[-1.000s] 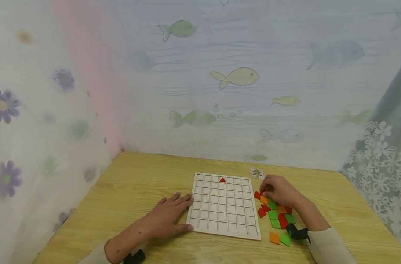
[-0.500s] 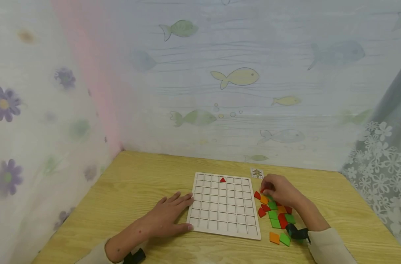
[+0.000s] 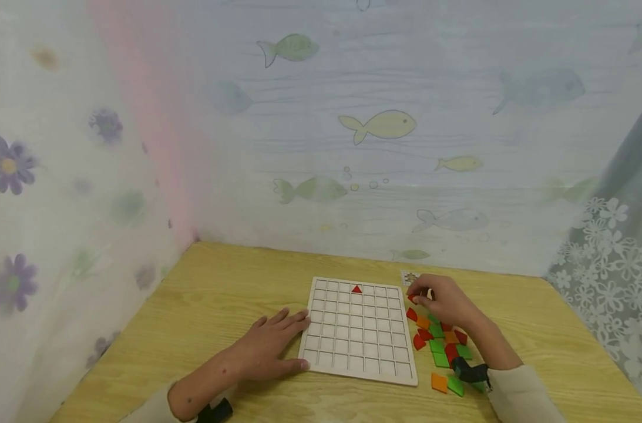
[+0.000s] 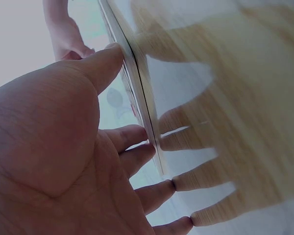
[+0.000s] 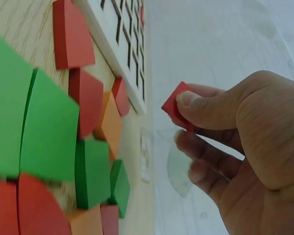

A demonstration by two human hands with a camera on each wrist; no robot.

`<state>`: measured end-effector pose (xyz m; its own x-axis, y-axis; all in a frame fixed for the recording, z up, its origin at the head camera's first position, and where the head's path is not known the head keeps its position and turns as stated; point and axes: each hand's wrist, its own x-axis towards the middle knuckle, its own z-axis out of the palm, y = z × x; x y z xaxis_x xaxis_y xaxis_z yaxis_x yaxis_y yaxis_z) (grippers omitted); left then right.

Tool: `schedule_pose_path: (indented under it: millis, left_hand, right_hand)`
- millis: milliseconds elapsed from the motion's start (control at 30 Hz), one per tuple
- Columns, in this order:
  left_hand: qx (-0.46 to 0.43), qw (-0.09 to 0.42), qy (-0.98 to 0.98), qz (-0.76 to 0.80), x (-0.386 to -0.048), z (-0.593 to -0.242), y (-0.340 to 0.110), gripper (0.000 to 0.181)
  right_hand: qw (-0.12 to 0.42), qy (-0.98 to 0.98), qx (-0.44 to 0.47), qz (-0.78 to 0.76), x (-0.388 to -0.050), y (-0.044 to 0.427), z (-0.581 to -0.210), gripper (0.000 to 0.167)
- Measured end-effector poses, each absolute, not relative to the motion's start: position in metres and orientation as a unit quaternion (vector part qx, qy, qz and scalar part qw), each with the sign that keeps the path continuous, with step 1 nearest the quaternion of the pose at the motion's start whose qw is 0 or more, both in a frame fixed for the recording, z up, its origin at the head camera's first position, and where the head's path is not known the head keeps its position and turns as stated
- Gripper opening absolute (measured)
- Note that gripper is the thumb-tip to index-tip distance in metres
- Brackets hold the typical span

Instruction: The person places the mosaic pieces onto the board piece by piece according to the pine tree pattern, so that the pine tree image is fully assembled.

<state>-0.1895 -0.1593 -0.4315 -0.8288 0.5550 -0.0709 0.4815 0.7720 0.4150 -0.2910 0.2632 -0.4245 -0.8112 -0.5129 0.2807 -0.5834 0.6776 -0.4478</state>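
Observation:
My right hand (image 3: 441,298) pinches a small red tile (image 5: 179,105) between thumb and fingers, held above the table by the board's upper right edge. Fingers spread and straight, my left hand (image 3: 270,346) rests on the table, its thumb and fingertips touching the left edge of the pale gridded board (image 3: 355,332). A red triangle (image 3: 356,289) sits in the board's far row. Below my right hand lies a pile of red, orange and green tiles, among them a green tile (image 5: 50,127) and an orange tile (image 3: 439,382).
A small card with a printed pattern (image 3: 408,277) lies beyond the board's far right corner, partly hidden by my right hand. The wooden table (image 3: 236,276) meets walls covered in fish and flower prints. A lace curtain (image 3: 617,252) hangs at the right.
My right hand has lifted from the tile pile and moved left toward the board with the red tile, now covering part of the card. My left hand stays in place.

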Motion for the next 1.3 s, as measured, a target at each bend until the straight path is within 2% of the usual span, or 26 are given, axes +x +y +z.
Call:
schedule_pose_path:
  millis: [333,1300]
  left_hand:
    - [0.279,0.093,0.937,0.191,-0.191,-0.435,-0.160,0.084]
    - [0.284,0.094,0.935,0.191,-0.189,-0.434,-0.160,0.084]
  right_hand:
    - [0.042,-0.913,0.286,0.288,-0.295,0.243,-0.421,0.007]
    - [0.016,-0.903,0.271,0.332,-0.314,0.194,-0.434,0.003]
